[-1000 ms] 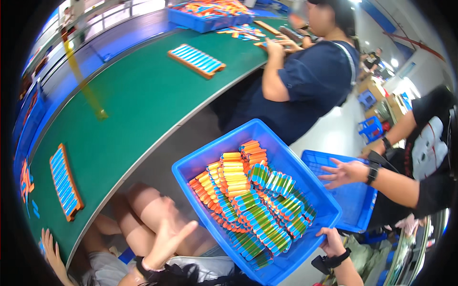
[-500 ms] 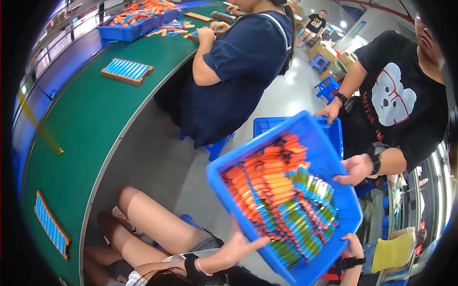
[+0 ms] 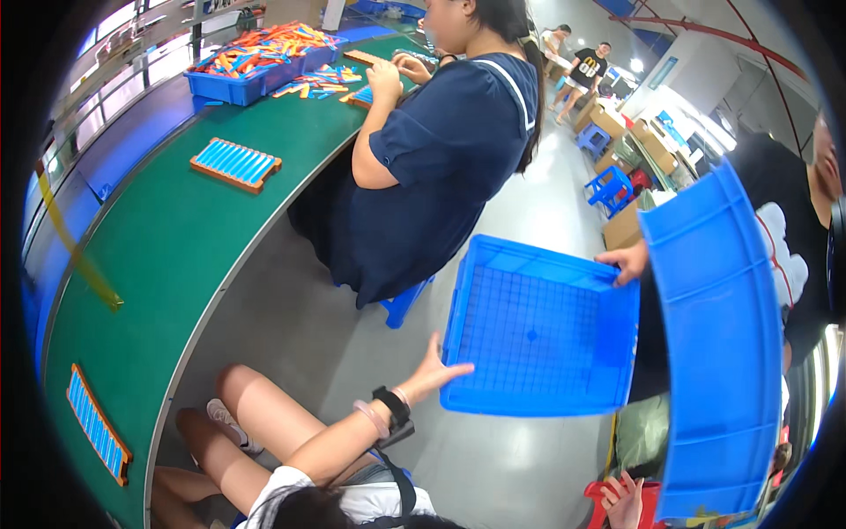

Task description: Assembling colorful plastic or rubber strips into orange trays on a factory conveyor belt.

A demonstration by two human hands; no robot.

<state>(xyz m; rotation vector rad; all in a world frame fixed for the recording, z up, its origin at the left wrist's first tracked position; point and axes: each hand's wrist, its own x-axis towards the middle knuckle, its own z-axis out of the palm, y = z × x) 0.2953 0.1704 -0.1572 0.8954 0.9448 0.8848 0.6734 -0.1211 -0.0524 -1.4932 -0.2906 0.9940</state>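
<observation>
An empty blue crate (image 3: 538, 331) with a gridded floor hangs tilted in front of me. My left hand (image 3: 434, 368) grips its near left edge, thumb over the rim and fingers along the outside. The co-worker's hand (image 3: 627, 263) holds the same crate at its far right. Lower right, my right hand (image 3: 624, 501) is empty, its fingers spread and pointing up. Above and beside it, a second blue crate (image 3: 718, 353) stands steeply on edge in front of the co-worker in black. Only its outer side shows; its contents are hidden.
A green worktable (image 3: 159, 273) curves along the left, with orange racks of blue strips (image 3: 236, 163) on it. A seated person in navy (image 3: 441, 167) works there beside a heaped blue bin (image 3: 256, 84). A red stool (image 3: 652, 504) stands lower right; blue stools (image 3: 608, 189) and cartons are farther back.
The crate full of orange, blue and green packs has left my hands and swung right toward the co-worker. The empty crate behind it has come forward to my left hand. My right hand has opened.
</observation>
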